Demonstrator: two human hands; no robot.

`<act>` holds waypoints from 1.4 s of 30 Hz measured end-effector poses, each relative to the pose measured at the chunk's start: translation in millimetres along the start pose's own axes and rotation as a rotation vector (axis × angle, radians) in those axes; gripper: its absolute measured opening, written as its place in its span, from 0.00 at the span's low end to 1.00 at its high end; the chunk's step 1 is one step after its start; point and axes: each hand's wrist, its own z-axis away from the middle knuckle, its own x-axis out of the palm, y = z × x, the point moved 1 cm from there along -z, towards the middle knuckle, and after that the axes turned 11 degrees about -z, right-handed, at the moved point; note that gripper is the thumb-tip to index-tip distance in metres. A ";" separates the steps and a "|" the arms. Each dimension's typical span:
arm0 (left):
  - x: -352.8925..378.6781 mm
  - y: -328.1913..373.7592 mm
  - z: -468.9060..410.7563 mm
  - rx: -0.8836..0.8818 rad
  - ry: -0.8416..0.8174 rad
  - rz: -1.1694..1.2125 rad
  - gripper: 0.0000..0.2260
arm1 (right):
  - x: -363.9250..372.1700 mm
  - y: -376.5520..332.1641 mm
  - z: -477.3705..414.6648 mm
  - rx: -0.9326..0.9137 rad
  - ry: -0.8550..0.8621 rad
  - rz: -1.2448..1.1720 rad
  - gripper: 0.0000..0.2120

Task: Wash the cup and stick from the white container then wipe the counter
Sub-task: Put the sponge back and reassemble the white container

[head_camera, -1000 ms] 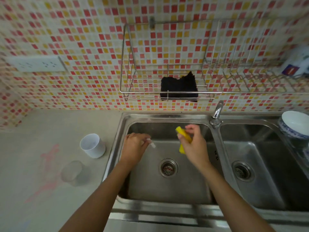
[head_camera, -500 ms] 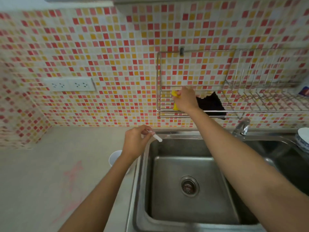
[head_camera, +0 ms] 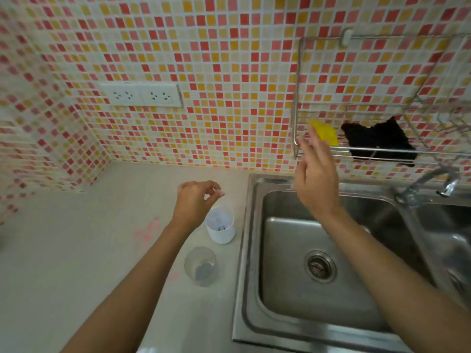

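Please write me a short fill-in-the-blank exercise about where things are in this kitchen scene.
1. The yellow sponge sits in the wire rack on the wall, beside a ____ cloth.
2. The left hand hovers above the ____ container on the counter.
3. The clear cup stands on the counter, to the ____ of the sink.
4. The right hand is raised, its fingers ____.

Missing words: black; white; left; open
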 end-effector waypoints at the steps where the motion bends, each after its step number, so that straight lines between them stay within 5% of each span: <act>1: 5.5 -8.9 4.3 -0.005 -0.023 -0.019 0.10 | 13.3 -3.1 23.3 -0.011 -0.024 -0.076 0.21; 9: 42.7 -43.7 27.8 -0.010 -0.115 -0.094 0.07 | 122.8 -11.1 131.1 0.459 -0.611 -0.296 0.32; 15: 50.2 -49.5 26.9 -0.001 -0.114 -0.108 0.07 | 149.1 -24.9 144.0 0.603 -0.670 -0.572 0.35; 22: 56.2 -42.1 13.6 0.047 -0.160 -0.168 0.09 | 163.6 -27.2 143.2 0.771 -0.620 -0.547 0.42; 32: 49.1 -45.0 38.5 0.042 -0.148 -0.065 0.13 | 159.9 -28.8 132.3 0.778 -0.579 -0.498 0.41; 35: 38.0 -60.5 77.4 -0.122 -0.095 0.133 0.25 | 144.9 -22.6 134.2 0.731 -0.591 -0.443 0.43; 42: 34.7 -91.5 150.2 -0.213 -0.547 0.250 0.36 | 100.9 -9.2 143.8 0.544 -0.785 -0.345 0.42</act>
